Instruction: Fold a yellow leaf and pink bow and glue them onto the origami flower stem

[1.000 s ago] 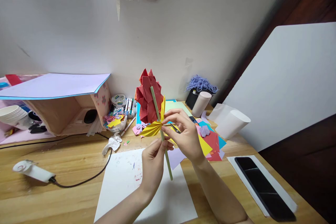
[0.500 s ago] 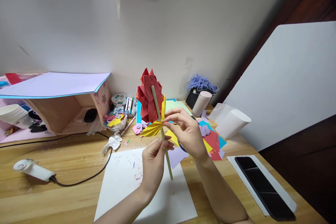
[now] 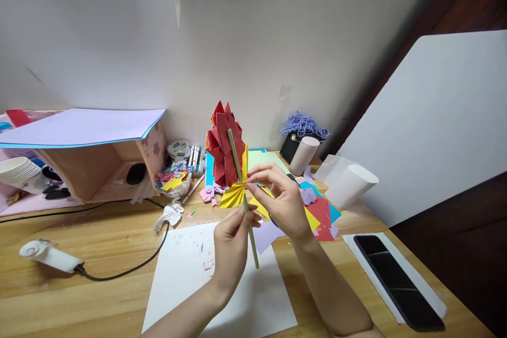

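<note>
Now, we pinch a green stem [image 3: 245, 202] in our left hand [image 3: 231, 236] and pleated yellow paper [image 3: 233, 195] in our right hand [image 3: 280, 203], where a hard tug could tear the folds.

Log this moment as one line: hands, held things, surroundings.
left hand: grip on green stem | right hand: pinching yellow pleated paper | red paper flower: behind stem's upper part | white sheet: on desk

No legible lettering, label on the round item [image 3: 179, 150] beside the pens [image 3: 194, 158] too small to read, colored marks on the white sheet [image 3: 182, 280] forming no readable words
</note>
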The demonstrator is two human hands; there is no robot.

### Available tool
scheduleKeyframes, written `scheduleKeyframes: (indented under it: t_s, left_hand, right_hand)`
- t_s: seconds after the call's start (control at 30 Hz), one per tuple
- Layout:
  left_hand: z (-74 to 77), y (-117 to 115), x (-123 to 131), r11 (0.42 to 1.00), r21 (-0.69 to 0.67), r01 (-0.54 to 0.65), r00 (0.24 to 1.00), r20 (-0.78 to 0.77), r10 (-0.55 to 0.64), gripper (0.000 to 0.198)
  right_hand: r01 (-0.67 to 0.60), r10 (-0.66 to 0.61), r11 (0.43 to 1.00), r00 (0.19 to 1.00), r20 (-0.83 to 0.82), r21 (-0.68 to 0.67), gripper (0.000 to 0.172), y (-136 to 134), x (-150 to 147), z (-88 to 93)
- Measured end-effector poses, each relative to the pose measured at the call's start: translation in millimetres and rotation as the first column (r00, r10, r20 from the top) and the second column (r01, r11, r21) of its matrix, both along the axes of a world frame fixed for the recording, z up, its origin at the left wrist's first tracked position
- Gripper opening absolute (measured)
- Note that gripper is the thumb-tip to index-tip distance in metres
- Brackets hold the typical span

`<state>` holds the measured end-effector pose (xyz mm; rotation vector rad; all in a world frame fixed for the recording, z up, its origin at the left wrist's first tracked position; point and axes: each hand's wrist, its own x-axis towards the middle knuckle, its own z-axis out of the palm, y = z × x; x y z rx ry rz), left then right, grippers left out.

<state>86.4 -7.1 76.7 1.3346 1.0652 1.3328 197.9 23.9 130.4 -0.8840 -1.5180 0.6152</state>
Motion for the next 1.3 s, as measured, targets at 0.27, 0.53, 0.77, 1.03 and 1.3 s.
scheduleKeyframes:
  t_s: [0.27,0.53,0.77,1.03,1.3]
  left_hand:
    - [-0.9,0.2,-1.5,1.000,0.001,0.010,1.000,-0.003,-0.010,0.024]
    - [4.7,4.3,-2.7,0.995,-0.083,0.052,0.990,0.136,-0.040,0.024]
    - [3.4,4.9,-5.0,0.995,-0.074,0.073,0.985,0.164,-0.060,0.024]
    - [2.8,3.7,-4.5,0.996,-0.049,0.079,0.989,0.132,-0.072,0.024]
    - [4.6,8.8,-9.8,0.997,-0.075,0.012,0.986,0.167,0.001,0.022]
  right_hand:
    - [-0.035,0.035,0.999,0.997,-0.062,0.004,0.002,4.7,-1.7,-2.3]
    - [0.108,-0.104,0.991,0.994,-0.043,0.085,0.004,1.2,-11.6,-8.1]
    - [0.248,-0.280,0.932,0.956,0.093,0.263,0.007,-0.5,-14.8,-12.9]
    - [0.273,-0.326,0.899,0.939,0.107,0.342,0.010,0.4,-15.4,-14.6]
    - [0.179,-0.183,0.981,0.982,0.043,0.079,0.012,0.4,-13.6,-13.9]
